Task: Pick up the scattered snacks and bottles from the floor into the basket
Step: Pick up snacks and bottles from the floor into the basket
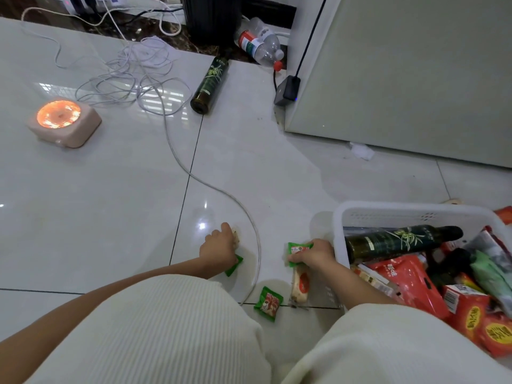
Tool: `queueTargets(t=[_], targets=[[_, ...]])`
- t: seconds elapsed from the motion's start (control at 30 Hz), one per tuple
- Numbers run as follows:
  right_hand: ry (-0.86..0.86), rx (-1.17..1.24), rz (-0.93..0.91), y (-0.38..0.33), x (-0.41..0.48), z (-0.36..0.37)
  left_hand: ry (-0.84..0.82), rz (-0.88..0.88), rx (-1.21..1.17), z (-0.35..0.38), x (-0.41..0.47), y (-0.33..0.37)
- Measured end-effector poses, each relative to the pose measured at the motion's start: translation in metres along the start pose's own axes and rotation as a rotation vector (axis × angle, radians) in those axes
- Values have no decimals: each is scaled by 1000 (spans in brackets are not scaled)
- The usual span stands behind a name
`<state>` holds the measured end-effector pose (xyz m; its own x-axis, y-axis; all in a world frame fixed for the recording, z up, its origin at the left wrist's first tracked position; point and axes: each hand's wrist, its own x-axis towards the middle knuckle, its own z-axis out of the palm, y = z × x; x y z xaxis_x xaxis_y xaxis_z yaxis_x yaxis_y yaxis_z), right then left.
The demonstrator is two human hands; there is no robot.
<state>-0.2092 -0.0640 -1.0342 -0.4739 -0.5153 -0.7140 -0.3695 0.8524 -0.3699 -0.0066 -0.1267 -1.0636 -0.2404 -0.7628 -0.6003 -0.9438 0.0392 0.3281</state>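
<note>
Green snack packets fill both grips: the left hand [220,246] clenches one [234,266] on the floor, the right hand [314,253] grasps another [297,249] just beside the basket [388,214].

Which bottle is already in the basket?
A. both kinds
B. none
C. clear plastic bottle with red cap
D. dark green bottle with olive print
D: a dark green bottle lies inside the white basket; the clear bottle is on the floor by the far wall, and a second dark green bottle lies on the floor too.
</note>
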Motion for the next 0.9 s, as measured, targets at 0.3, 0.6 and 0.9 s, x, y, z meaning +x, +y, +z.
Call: queueTargets(t=[0.3, 0.6, 0.9], targets=[[128, -221, 20, 50, -30, 43, 27, -20, 12, 3, -6, 0], [130, -157, -87, 46, -28, 49, -79, -162, -251, -11, -8, -18], [-280, 346, -226, 14, -63, -11, -333, -117, -733, -72, -7, 41]])
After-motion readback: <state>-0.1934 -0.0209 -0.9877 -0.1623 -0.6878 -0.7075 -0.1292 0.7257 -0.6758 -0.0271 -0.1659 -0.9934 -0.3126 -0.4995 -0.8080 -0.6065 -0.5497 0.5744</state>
